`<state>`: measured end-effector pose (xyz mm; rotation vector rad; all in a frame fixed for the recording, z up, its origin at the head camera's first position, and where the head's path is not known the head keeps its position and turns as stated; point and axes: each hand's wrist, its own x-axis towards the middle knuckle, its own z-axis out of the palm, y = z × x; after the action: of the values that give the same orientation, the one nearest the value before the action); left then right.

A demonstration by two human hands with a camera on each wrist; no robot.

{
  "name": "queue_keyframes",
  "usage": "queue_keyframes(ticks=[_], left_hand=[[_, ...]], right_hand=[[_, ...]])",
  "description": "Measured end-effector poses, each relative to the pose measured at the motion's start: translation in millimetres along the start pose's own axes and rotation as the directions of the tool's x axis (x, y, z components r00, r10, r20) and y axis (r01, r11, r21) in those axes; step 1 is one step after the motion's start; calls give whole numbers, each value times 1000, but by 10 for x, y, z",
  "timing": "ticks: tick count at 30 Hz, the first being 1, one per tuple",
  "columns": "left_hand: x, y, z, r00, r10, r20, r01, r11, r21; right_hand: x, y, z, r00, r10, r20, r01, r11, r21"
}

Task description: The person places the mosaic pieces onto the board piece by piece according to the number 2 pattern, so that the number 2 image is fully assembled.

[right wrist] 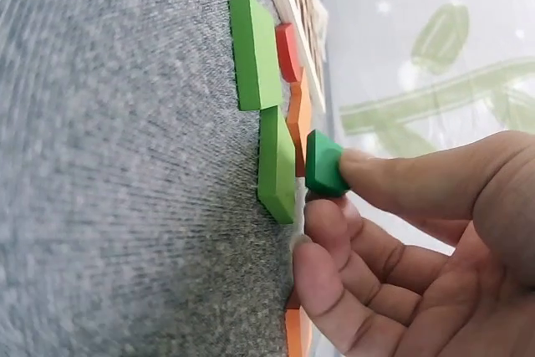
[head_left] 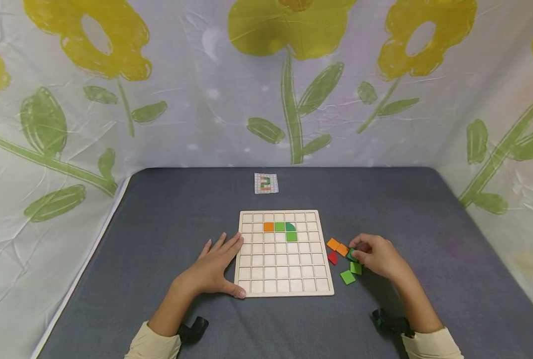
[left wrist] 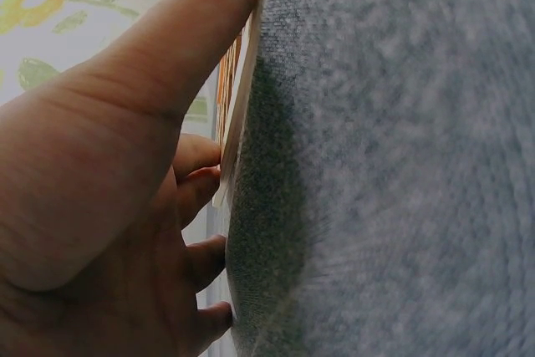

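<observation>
A pale wooden grid board (head_left: 270, 274) lies on the table, bearing an orange square tile (head_left: 268, 227), two light green square tiles (head_left: 279, 227) and a dark green round-cornered tile (head_left: 290, 227). My left hand (head_left: 210, 269) rests along the board's left edge, fingers and thumb stretched out and touching the rim. To the right of the board, my right hand (head_left: 377, 255) pinches a dark green tile (right wrist: 324, 163) between thumb and fingers. Around it lie orange tiles (head_left: 333, 244), a red tile (head_left: 333, 258) and light green tiles (head_left: 347, 277); the hand partly hides the pinched tile's shape.
A small printed card (head_left: 266, 183) with a coloured grid pattern lies behind the board. The dark grey tabletop (head_left: 181, 209) extends to a flower-printed cloth (head_left: 194, 99) at the back and sides. A dark band (head_left: 389, 323) sits near each wrist.
</observation>
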<state>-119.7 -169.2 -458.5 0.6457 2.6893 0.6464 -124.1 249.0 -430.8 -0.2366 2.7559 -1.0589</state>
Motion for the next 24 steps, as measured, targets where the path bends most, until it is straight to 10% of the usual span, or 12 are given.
queue_keyframes(ticks=[24], left_hand=[[1,-7,1,1000,12,-3,-12,1000,1]], right_hand=[[162,-73,39,991,11,131,-59,927,371]])
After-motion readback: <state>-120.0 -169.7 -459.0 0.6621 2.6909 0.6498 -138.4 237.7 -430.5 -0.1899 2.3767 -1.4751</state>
